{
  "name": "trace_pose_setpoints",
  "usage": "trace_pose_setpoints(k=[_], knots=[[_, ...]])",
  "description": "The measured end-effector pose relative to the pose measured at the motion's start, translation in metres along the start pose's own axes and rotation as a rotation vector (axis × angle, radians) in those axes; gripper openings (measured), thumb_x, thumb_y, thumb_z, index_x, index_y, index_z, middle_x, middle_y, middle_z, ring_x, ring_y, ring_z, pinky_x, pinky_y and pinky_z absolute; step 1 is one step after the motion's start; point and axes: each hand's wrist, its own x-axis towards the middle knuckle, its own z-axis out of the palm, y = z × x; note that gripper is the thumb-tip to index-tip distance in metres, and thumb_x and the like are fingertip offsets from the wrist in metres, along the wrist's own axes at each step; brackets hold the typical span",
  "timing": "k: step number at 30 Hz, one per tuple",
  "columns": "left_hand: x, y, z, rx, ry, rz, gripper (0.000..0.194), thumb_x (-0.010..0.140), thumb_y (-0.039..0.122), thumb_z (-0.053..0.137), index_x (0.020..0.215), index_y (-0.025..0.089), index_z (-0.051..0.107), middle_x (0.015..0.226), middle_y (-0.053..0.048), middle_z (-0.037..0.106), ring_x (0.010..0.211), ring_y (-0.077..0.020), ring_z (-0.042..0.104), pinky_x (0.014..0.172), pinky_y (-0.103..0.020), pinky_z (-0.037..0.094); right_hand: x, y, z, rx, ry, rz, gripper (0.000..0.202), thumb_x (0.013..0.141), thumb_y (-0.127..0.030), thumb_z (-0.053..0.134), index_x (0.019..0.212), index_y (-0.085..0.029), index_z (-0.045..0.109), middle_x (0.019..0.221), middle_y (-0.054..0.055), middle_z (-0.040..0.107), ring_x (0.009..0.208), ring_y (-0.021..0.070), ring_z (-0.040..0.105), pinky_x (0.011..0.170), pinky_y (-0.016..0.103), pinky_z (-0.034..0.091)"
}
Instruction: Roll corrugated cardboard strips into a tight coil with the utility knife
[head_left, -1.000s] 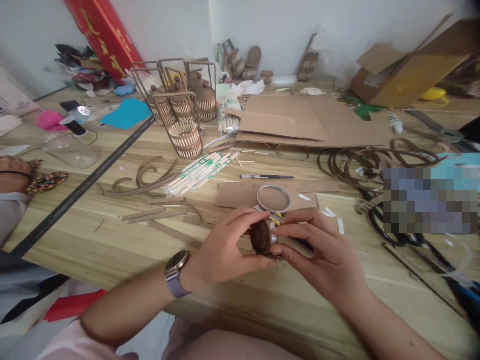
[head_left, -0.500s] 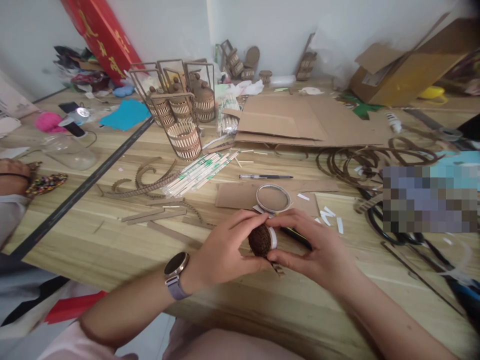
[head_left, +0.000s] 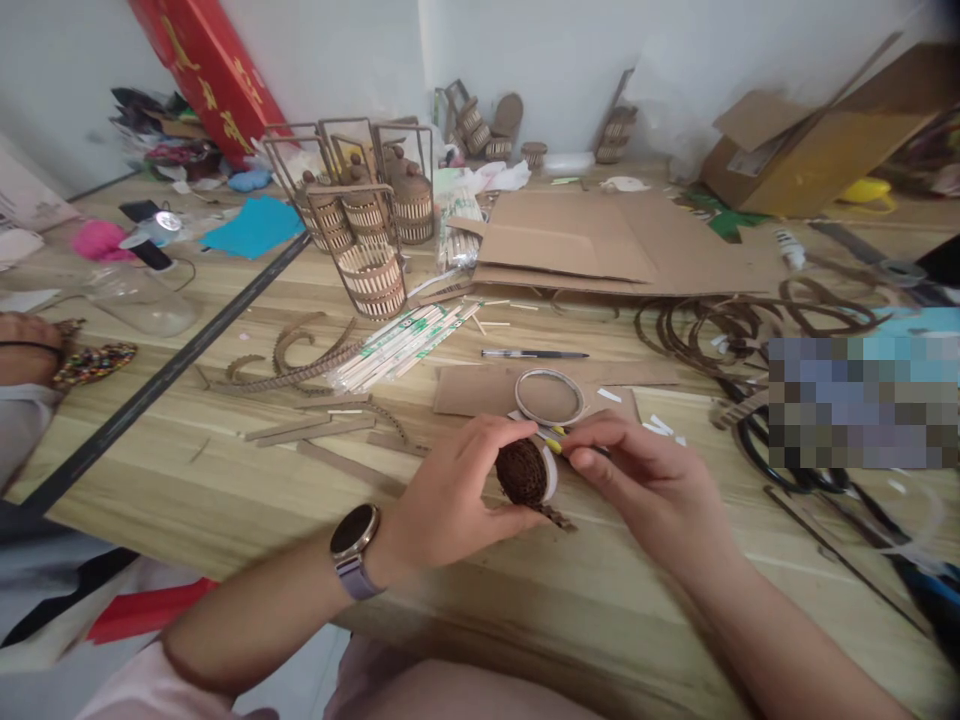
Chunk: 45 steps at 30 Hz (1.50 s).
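One wooden table [head_left: 450, 620] is filling most of the view and supporting the work materials. Toward its far right corner, a cardboard box [head_left: 832, 130] is standing with a flap raised. Flat cardboard sheets [head_left: 570, 235] are lying across the rear centre. To the left of these sheets, framed slatted baskets [head_left: 371, 285] are standing in a cluster. The left hand [head_left: 457, 485] is forming a pinch, thumb below and fingers above, and its wrist is carrying a watch [head_left: 355, 528]. The right hand [head_left: 652, 490] is hovering just beside, with thumb and fingertips drawn near each other; whether it is gripping anything cannot be told. A bundle of sticks [head_left: 405, 345] is lying beyond the left hand. A pale ring [head_left: 518, 398] is lying flat, just beyond the fingers. The brown corrugated coil [head_left: 521, 472] is sitting between the left thumb and fingers, above the near part of the table, and is showing its spiral face. A white band [head_left: 551, 475] is running along its right edge. A small yellow piece [head_left: 553, 446] is showing near the right fingertips.
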Motion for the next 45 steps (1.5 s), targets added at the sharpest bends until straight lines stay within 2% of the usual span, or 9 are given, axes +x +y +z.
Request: trace_pose_setpoints(k=[4, 7, 17, 22, 26, 32, 37, 41, 45], knots=[[0.000, -0.001, 0.001, 0.039, 0.007, -0.007, 0.057, 0.075, 0.016, 0.078, 0.125, 0.022, 0.050, 0.120, -0.010, 0.063, 0.113, -0.0264, 0.062, 0.097, -0.040, 0.052, -0.004, -0.006, 0.006, -0.026, -0.023, -0.048, 0.007, 0.085, -0.032, 0.069, 0.087, -0.027, 0.073, 0.075, 0.002, 0.071, 0.069, 0.0178, 0.067, 0.062, 0.030, 0.054], [0.000, 0.000, 0.002, 0.042, 0.015, -0.012, 0.057, 0.074, 0.016, 0.079, 0.124, 0.020, 0.050, 0.119, -0.010, 0.063, 0.111, -0.0257, 0.062, 0.096, -0.039, 0.052, -0.006, -0.008, 0.007, -0.122, -0.039, -0.105, 0.012, 0.085, -0.027, 0.069, 0.096, -0.029, 0.074, 0.081, 0.003, 0.073, 0.071, 0.0185, 0.069, 0.061, 0.030, 0.056], [-0.002, 0.000, 0.003, -0.045, 0.019, -0.044, 0.057, 0.074, 0.030, 0.083, 0.122, 0.019, 0.054, 0.118, -0.010, 0.063, 0.108, -0.0249, 0.063, 0.095, -0.039, 0.054, -0.005, 0.000, 0.004, -0.232, -0.072, -0.351, 0.021, 0.085, -0.029, 0.071, 0.106, -0.026, 0.070, 0.089, 0.005, 0.073, 0.079, 0.0179, 0.072, 0.068, 0.027, 0.059], [-0.002, -0.002, 0.004, -0.087, 0.017, -0.083, 0.059, 0.071, 0.023, 0.084, 0.122, 0.018, 0.054, 0.117, -0.009, 0.063, 0.105, -0.0221, 0.064, 0.086, -0.033, 0.058, -0.003, 0.003, 0.000, -0.254, -0.125, -0.349, 0.024, 0.087, -0.033, 0.069, 0.110, -0.024, 0.068, 0.095, 0.007, 0.073, 0.085, 0.0187, 0.072, 0.074, 0.028, 0.059], [-0.001, -0.004, 0.004, -0.025, 0.034, -0.064, 0.062, 0.071, 0.022, 0.085, 0.123, 0.018, 0.052, 0.117, -0.009, 0.063, 0.106, -0.0231, 0.064, 0.090, -0.037, 0.057, -0.002, 0.005, -0.001, -0.144, -0.140, -0.240, 0.021, 0.089, -0.032, 0.067, 0.108, -0.026, 0.069, 0.095, 0.006, 0.074, 0.086, 0.0191, 0.071, 0.074, 0.030, 0.057], [0.000, -0.005, 0.004, 0.193, 0.093, 0.087, 0.056, 0.077, 0.016, 0.079, 0.123, 0.017, 0.049, 0.116, -0.011, 0.063, 0.110, -0.0233, 0.064, 0.093, -0.037, 0.056, -0.005, -0.002, 0.005, -0.088, 0.068, 0.159, 0.014, 0.084, -0.036, 0.065, 0.082, -0.024, 0.071, 0.075, 0.003, 0.072, 0.068, 0.0181, 0.065, 0.062, 0.029, 0.051], [-0.001, -0.006, 0.004, 0.377, 0.106, 0.223, 0.038, 0.090, 0.021, 0.066, 0.123, 0.014, 0.049, 0.118, -0.014, 0.064, 0.114, -0.0244, 0.062, 0.096, -0.039, 0.056, -0.002, -0.017, 0.011, 0.079, -0.005, 0.436, 0.021, 0.075, -0.042, 0.066, 0.070, -0.022, 0.068, 0.059, 0.001, 0.064, 0.053, 0.0141, 0.055, 0.049, 0.026, 0.044], [-0.002, -0.008, 0.005, 0.523, 0.089, 0.296, 0.031, 0.094, 0.020, 0.058, 0.122, 0.011, 0.050, 0.117, -0.016, 0.065, 0.110, -0.0254, 0.064, 0.092, -0.040, 0.057, -0.001, -0.021, 0.013, 0.162, -0.021, 0.547, 0.025, 0.072, -0.045, 0.067, 0.064, -0.022, 0.062, 0.048, -0.002, 0.055, 0.047, 0.0121, 0.050, 0.045, 0.025, 0.039], [0.000, -0.010, 0.007, 0.649, 0.121, 0.402, 0.026, 0.096, 0.017, 0.053, 0.120, 0.008, 0.053, 0.112, -0.015, 0.067, 0.103, -0.0249, 0.065, 0.087, -0.038, 0.059, -0.001, -0.019, 0.016, 0.182, -0.034, 0.599, 0.026, 0.071, -0.046, 0.067, 0.064, -0.022, 0.061, 0.047, -0.002, 0.057, 0.047, 0.0122, 0.051, 0.046, 0.026, 0.038]])
